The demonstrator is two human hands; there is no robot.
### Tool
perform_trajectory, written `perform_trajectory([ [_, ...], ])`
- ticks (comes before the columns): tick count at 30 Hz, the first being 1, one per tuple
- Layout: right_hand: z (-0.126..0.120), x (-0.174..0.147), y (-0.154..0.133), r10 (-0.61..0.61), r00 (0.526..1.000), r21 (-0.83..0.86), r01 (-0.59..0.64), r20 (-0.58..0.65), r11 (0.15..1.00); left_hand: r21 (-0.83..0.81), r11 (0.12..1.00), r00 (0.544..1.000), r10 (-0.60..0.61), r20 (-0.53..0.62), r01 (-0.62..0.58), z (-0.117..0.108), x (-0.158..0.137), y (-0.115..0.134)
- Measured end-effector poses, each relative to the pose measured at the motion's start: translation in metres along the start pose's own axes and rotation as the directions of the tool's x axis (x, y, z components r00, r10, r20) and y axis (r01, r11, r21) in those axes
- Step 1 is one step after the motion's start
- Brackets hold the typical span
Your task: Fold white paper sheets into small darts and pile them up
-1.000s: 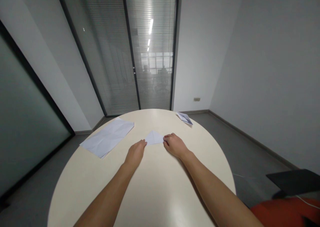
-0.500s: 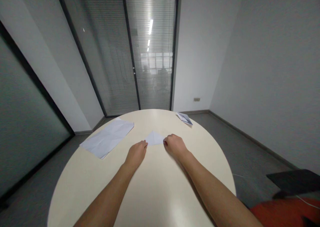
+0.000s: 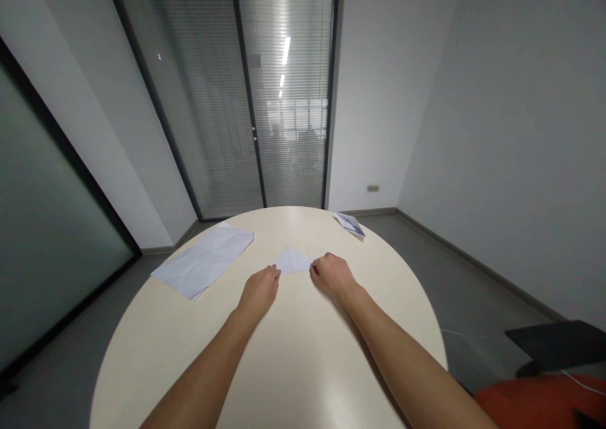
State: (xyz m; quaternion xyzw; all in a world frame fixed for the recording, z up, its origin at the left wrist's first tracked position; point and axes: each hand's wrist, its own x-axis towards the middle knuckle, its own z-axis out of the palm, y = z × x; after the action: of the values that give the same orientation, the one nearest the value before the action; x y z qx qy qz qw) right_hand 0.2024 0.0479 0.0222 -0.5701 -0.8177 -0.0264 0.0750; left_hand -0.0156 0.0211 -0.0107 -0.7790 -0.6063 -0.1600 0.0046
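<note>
A small white paper folded into a triangle (image 3: 292,260) lies flat on the round cream table (image 3: 284,353). My left hand (image 3: 258,290) rests palm down with its fingertips at the triangle's left corner. My right hand (image 3: 332,274) has its fingers curled and pinches the triangle's right corner against the table. Both forearms reach in from the bottom of the view.
A creased white sheet (image 3: 204,258) lies on the table's left side. A folded paper piece (image 3: 350,223) sits at the far right edge. Beyond the table are glass doors with blinds; a dark chair part (image 3: 558,344) and an orange object (image 3: 540,404) are at lower right.
Almost nothing has moved. My right hand has drawn its fingers in slightly at the triangle's right corner; the left hand stays at the left corner.
</note>
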Motion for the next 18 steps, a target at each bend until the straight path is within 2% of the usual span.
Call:
perform_trajectory([
  [4, 0.0016, 0.0003, 0.0009, 0.005, 1.000, 0.002, -0.005, -0.011, 1.000, -0.001, 1.000, 1.000, -0.005, -0.004, 0.005, 0.0016, 0.0005, -0.0008],
  [10, 0.0031, -0.0017, 0.0013, -0.068, 0.997, 0.035, 0.069, -0.019, 0.997, -0.007, 1.000, 1.000, 0.001, -0.008, -0.001, 0.0008, 0.0009, -0.0002],
  [18, 0.0029, 0.0001, 0.0062, -0.036, 0.999, 0.043, 0.037, -0.009, 0.998, -0.044, 0.999, 1.000, 0.007, -0.026, -0.008, 0.0050, 0.0016, -0.0087],
])
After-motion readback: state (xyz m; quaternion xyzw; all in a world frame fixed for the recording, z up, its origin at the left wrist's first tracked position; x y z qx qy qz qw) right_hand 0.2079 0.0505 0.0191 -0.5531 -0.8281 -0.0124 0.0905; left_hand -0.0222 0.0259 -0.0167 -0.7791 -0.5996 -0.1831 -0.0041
